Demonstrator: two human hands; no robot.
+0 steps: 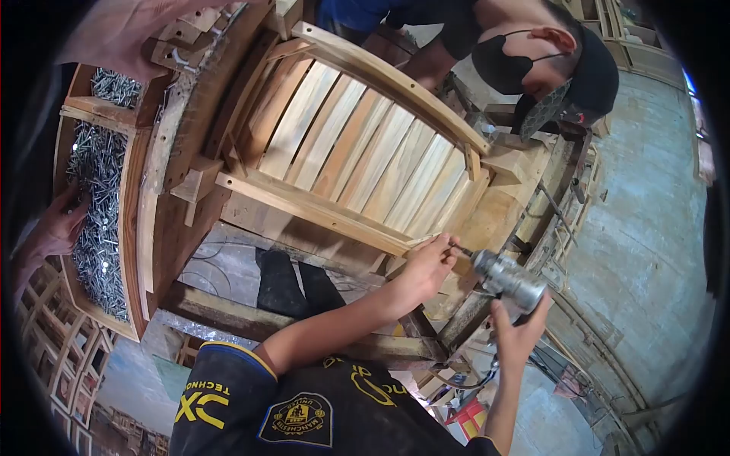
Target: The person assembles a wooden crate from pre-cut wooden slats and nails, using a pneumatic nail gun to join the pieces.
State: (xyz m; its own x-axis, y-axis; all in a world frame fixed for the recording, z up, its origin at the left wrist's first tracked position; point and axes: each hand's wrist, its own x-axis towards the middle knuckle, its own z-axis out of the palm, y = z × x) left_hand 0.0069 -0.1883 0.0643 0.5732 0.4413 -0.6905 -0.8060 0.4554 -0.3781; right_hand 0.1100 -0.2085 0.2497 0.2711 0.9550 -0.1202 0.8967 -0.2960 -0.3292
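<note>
My right hand [521, 330] is wrapped round the body of a silver air screwdriver [509, 280], its dark bit pointing left and up. At the end of that bit, my left hand [430, 267] pinches with its fingertips; what lies between them is too small to make out. Both hands are over the near right corner of a slatted wooden panel [353, 152], framed by two long rails. The near rail [319, 211] has drilled holes and ends beside my left fingers. The panel rests on a wooden jig.
At left, a wooden box [135, 228] holds many loose screws [103, 220]; another person's hand [57, 228] reaches into it. Another arm [129, 34] crosses the top left. A masked co-worker [532, 57] leans over the far side. An air hose [475, 380] hangs below the tool.
</note>
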